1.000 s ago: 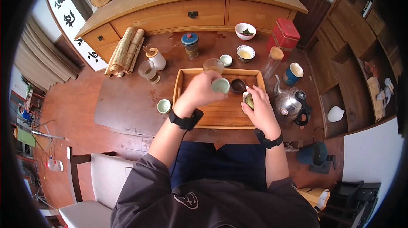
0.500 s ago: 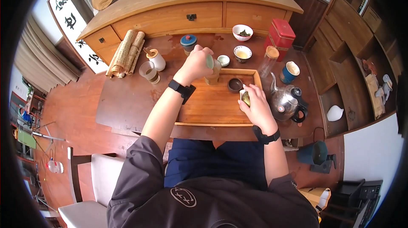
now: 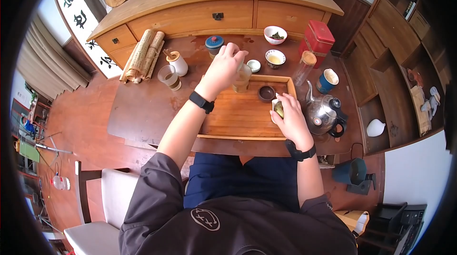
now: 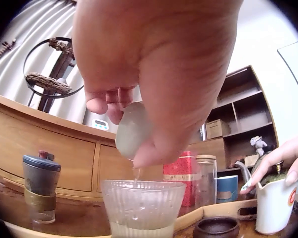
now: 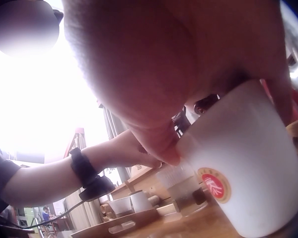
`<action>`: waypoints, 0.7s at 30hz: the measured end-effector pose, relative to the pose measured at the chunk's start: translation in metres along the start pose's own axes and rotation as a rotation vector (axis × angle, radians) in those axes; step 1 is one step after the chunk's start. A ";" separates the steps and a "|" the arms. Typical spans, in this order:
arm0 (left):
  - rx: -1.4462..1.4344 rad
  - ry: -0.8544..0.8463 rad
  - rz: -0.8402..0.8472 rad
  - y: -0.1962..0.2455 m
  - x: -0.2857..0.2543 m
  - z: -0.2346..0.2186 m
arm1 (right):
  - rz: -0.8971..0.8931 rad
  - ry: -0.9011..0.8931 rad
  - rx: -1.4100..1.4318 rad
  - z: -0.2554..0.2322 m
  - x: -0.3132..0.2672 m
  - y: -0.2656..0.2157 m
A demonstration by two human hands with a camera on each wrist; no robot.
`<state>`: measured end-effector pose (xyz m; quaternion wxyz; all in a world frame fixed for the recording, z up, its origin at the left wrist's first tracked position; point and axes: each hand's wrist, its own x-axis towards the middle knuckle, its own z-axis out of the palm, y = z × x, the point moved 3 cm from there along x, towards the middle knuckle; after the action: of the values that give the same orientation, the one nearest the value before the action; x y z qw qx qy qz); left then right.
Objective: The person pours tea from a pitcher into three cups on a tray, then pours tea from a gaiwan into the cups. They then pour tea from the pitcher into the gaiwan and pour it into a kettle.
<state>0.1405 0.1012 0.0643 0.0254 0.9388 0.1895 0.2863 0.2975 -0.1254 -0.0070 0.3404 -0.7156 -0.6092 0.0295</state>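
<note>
My left hand [image 3: 221, 72] pinches a small pale green cup [image 4: 133, 130], tipped on its side above a ribbed glass [image 4: 144, 206]. Liquid drips from the cup into the glass, which has pale liquid at its bottom. The glass [image 3: 243, 83] stands at the back of the wooden tray [image 3: 243, 117]. At the tray's right side, my right hand [image 3: 294, 122] grips the rim of a white pitcher [image 5: 248, 163] with a red-and-gold emblem. Something green shows at the pitcher's mouth. A small dark brown cup [image 3: 266, 93] sits between the glass and the pitcher.
Right of the tray are a steel kettle [image 3: 322, 116], a corked glass jar [image 3: 304, 68], a blue cup [image 3: 327, 81] and a red tin [image 3: 318, 38]. Behind it are a small white cup [image 3: 253, 66], two bowls and a blue-lidded tumbler [image 3: 214, 45]. Another glass [image 3: 169, 78] stands left.
My left hand has carried the green cup from over the tray up and back to above the ribbed glass and tipped it. My right hand stays on the white pitcher.
</note>
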 end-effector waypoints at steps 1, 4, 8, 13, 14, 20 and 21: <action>-0.001 -0.001 0.002 0.006 -0.002 -0.003 | 0.004 -0.001 -0.003 0.000 0.000 0.000; -0.307 0.035 -0.193 0.021 -0.014 -0.019 | -0.007 0.011 0.003 0.001 0.000 0.002; -0.456 -0.248 -0.214 0.026 -0.037 -0.018 | -0.016 0.013 -0.012 0.001 -0.001 0.001; -0.458 -0.432 -0.203 0.025 -0.067 0.017 | -0.019 0.011 -0.014 -0.001 0.000 -0.001; -0.441 -0.443 -0.202 0.025 -0.070 0.022 | -0.018 0.012 -0.017 -0.001 0.000 -0.001; -0.487 -0.497 -0.267 0.024 -0.080 0.037 | -0.015 0.001 -0.005 -0.003 0.001 -0.003; -0.473 -0.520 -0.295 0.023 -0.082 0.038 | -0.010 -0.002 -0.005 -0.003 0.000 -0.003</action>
<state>0.1065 0.0515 -0.0070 0.3295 0.9110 0.2386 0.0677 0.2959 -0.1262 -0.0030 0.3381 -0.7134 -0.6132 0.0273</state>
